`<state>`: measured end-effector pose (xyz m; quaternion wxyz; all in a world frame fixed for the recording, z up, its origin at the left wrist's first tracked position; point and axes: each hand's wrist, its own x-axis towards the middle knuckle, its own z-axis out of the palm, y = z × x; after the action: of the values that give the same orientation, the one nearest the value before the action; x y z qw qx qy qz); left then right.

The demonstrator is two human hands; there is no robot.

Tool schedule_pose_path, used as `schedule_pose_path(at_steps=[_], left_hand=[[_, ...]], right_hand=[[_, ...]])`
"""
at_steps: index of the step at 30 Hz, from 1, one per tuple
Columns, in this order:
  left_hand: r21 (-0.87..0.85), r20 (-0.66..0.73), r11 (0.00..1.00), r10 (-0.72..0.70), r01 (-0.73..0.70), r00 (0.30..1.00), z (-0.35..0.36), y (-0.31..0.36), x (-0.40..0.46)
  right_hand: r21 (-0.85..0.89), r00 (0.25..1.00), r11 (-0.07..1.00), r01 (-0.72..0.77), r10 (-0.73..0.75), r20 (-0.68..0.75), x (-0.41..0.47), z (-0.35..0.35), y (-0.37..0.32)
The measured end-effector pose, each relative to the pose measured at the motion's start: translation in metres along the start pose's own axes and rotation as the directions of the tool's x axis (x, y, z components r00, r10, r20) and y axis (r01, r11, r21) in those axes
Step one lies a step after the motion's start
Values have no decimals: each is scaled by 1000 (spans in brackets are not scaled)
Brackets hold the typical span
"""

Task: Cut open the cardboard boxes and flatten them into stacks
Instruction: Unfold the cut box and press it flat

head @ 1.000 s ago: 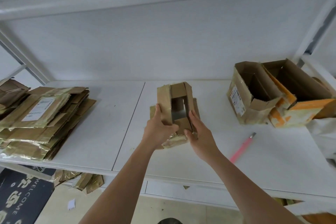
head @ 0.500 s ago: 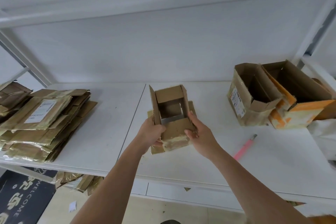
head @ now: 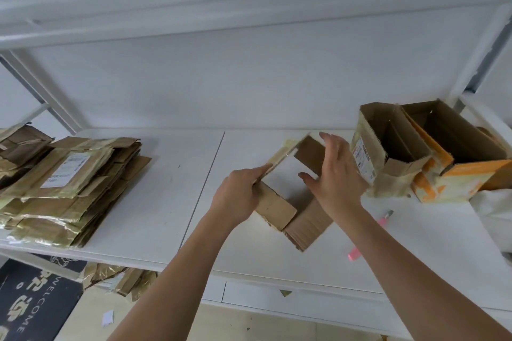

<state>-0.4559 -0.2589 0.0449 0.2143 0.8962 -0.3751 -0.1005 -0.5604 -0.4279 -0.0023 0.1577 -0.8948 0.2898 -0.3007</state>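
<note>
A small brown cardboard box (head: pixel 279 206) stands on the white table (head: pixel 155 202), opened into a hollow sleeve with its flaps spread toward me. My left hand (head: pixel 239 192) grips its left wall, index finger lying along the taped top edge. My right hand (head: pixel 336 174) holds the right wall, thumb inside and fingers nearly straight outside. A pink utility knife (head: pixel 354 253) lies to the right, its middle hidden under my right forearm. A stack of flattened boxes (head: pixel 69 183) rests at the table's left end.
Two open boxes stand at the right rear: a brown one (head: pixel 388 152) with a label and an orange-and-white one (head: pixel 454 177). A white bag (head: pixel 496 210) lies beyond them. Cardboard scraps (head: pixel 119 279) and a dark welcome mat (head: pixel 27 304) are on the floor.
The small box has gone from held upright to down on the table. My hands have pulled its walls apart, the right hand moving right to the far wall.
</note>
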Motion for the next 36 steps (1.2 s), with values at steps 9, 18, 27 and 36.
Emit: schedule_pose_path(at_steps=[9,18,27,36], left_hand=[[-411,-230,856,-430,313,873,20,-10,0],[-615,-161,731,-483,296,860,38,-2,-2],[-942,261,60,-490,330,832,2,-97,1],[-53,258,965,-236,257,937,91,-118,-28]], right_hand=[[254,971,938,-236,234,41,-10,-12,18],[499,961,828,-255,273,39,-3,-17,5],[447,932,894,14,-174,318,-21,2,43],[6,543,998,-58,26,840,-58,36,36]])
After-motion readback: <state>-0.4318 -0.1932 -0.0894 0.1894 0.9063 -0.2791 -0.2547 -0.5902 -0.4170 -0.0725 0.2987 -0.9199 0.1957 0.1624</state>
